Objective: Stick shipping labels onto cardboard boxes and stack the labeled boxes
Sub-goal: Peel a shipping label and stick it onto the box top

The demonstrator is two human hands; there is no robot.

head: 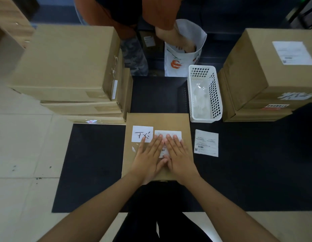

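Head view. A flat cardboard box (157, 147) lay on a black mat (92, 165), near centre, directly in front of the person. Both hands rested palm-down on its top face. The left hand (148, 157) and right hand (177, 156) sat side by side, thumbs touching near the near edge of the label. Fingers of both hands were straight and held close together, pressing flat on a white shipping label (168, 135) stuck to the box; only the label's far strip and a small barcode patch between the hands showed. Just left of that label, on the same box top, was a white paper square with black handwriting (142, 133); the left little finger touched its near edge.

A loose printed label sheet (206, 143) lay on the mat just right of the box, apart from it. Far of that sheet stood a white perforated plastic basket (205, 93), with pale backing scraps inside. At far left, a stack of plain cardboard boxes (68, 67) stood partly on the pale tiled floor (20, 145). At far right, a stack of labelled boxes (270, 72) stood, the top one bearing a white label.

Beyond the mat, a second person in an orange top (116, 16) reached one arm into a white plastic bag (181, 55).
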